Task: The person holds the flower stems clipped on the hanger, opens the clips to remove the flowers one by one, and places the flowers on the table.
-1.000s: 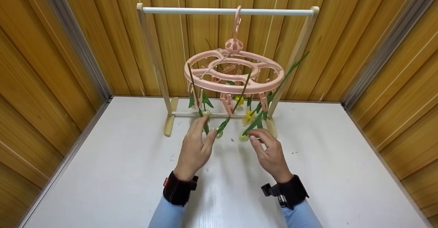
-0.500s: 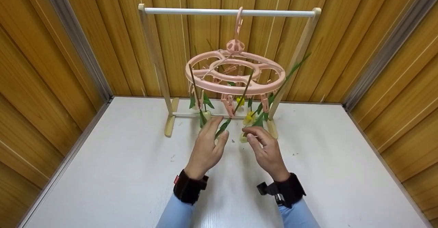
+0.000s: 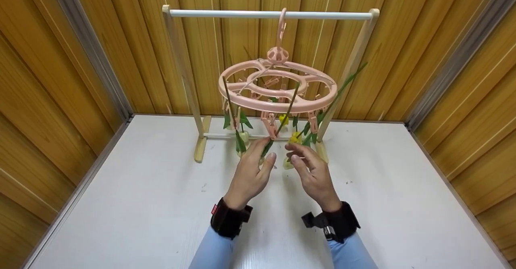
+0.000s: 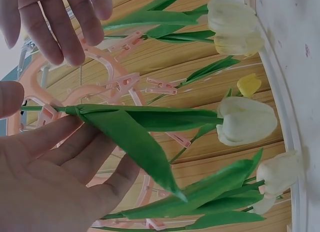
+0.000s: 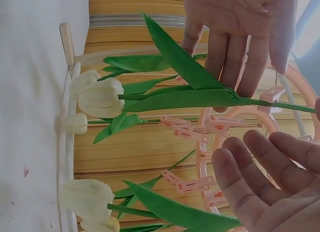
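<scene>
White tulips hang head down from clips on a round pink clip hanger [image 3: 278, 107]. My left hand [image 3: 250, 172] is at the front middle tulip [image 4: 247, 121], its fingers extended behind the green leaf [image 4: 132, 137] and stem. The fingers seem to touch the leaf; the thumb stands apart from the stem. In the head view, that hand hides most of this bloom. To its right, my right hand [image 3: 316, 174] holds nothing, fingers loosely bent beside another white tulip [image 3: 288, 164]. The right wrist view shows its fingers [image 5: 260, 167] apart from the middle tulip's stem.
The hanger hooks over a white bar [image 3: 225, 13] on a wooden stand [image 3: 199, 148]. Yellow tulips [image 3: 295, 137] hang farther back, and another white tulip [image 3: 243, 136] hangs on the left. Wood-patterned walls enclose the white table [image 3: 153, 204] on three sides.
My left hand has moved right, from the left tulip to the front middle one. My right hand has shifted slightly left, off the right tulip's leaf. The hanger stays nearly still.
</scene>
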Demonstrator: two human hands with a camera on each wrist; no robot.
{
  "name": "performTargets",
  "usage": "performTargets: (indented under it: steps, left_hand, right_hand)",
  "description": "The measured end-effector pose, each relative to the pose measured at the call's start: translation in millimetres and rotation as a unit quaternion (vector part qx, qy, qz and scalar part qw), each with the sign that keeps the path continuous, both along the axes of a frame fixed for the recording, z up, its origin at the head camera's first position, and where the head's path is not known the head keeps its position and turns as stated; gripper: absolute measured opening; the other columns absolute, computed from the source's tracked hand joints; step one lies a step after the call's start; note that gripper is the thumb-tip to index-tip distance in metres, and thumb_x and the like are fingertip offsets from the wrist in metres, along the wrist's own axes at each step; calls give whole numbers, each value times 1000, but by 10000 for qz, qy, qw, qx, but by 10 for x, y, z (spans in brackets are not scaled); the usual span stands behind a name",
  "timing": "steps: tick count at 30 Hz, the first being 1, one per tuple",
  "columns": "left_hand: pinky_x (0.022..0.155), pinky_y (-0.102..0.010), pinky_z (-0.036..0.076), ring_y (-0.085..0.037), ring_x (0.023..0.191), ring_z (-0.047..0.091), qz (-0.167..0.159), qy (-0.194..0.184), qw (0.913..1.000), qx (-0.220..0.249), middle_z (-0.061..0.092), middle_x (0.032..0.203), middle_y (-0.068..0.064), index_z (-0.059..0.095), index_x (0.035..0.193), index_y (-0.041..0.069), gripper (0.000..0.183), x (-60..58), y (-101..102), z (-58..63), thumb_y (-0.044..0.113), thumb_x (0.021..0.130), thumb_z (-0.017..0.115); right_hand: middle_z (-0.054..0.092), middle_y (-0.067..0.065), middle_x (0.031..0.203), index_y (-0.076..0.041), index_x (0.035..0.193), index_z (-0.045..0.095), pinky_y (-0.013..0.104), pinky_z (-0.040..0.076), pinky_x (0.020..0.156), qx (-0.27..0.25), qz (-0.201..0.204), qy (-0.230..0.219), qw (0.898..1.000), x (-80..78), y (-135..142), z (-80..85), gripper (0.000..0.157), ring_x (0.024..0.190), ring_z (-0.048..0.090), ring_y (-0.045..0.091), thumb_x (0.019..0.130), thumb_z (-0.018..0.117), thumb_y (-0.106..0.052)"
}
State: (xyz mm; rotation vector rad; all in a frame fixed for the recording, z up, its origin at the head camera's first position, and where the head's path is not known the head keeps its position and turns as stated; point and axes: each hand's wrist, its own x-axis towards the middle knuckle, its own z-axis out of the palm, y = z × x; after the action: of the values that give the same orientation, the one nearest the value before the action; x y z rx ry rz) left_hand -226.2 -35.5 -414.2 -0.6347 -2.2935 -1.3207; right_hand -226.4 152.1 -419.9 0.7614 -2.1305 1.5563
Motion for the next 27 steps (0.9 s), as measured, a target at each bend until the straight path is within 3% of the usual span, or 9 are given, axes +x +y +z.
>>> performTargets:
  steps: [4, 12, 20, 27]
  left_hand:
    - [110, -50, 45, -28, 133, 55, -71, -8, 10000, 69, 60, 141, -15, 54, 145, 1, 42, 14, -9, 5, 19, 107, 53]
    - [111, -46, 46, -26, 134, 55, -270, 19, 9996, 22, 60, 141, -15, 55, 144, 0, 41, 78, -25, 52, 19, 109, 51]
    - [101, -42, 52, -24, 128, 58, -448, 304, 9985, -15, 63, 136, -13, 54, 145, -1, 42, 134, -3, 84, 19, 108, 52]
    - [96, -36, 54, -22, 121, 62, -776, 293, 9965, 132, 63, 137, -13, 51, 148, -1, 44, 155, 23, 108, 16, 108, 52]
  right_hand:
    - [67, 20, 127, 8, 136, 59, 24, 55, 91, 2, 30, 15, 10000, -1, -18, 16, 33, 112, 66, 37, 105, 53, 1]
    - [66, 17, 129, 6, 137, 60, 26, 54, 94, 55, 14, 56, 10000, 2, -48, 24, 35, 114, 65, 37, 103, 58, 1]
    - [65, 17, 132, 4, 137, 61, 26, 55, 93, 24, 130, 156, 9998, -30, -88, -7, 39, 114, 66, 31, 99, 65, 2]
    - [66, 16, 128, 5, 134, 63, 26, 56, 90, -9, 89, 218, 9997, -29, -111, -4, 37, 110, 67, 27, 97, 66, 3]
